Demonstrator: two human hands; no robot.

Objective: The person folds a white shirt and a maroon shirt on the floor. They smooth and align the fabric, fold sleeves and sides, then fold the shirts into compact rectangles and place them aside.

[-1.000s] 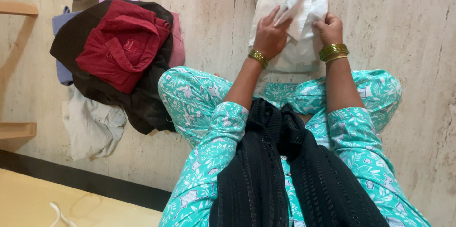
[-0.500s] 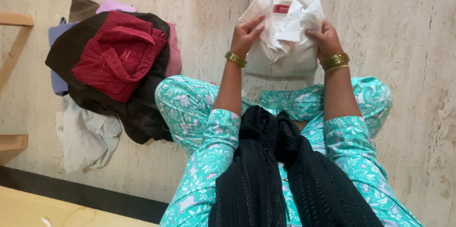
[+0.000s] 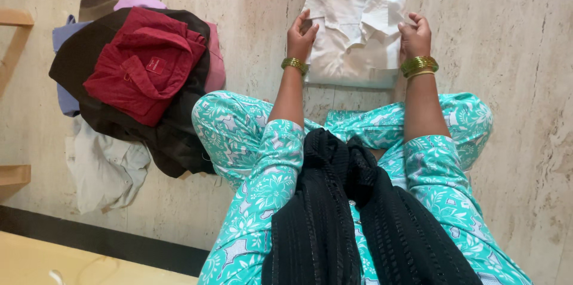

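1. Folded white shirt [image 3: 356, 34] flat on the marble floor [image 3: 525, 52], straight ahead of the knees, collar at the far end, long axis running away from the body.
2. Left hand [image 3: 301, 33] at the shirt's left edge, fingers curled on the cloth; right hand [image 3: 414, 37] at the right edge, likewise gripping. Both equally near, one per side.
3. Off to the left, well apart: pile of clothes [image 3: 137, 76], red shirt [image 3: 143, 64] on top.
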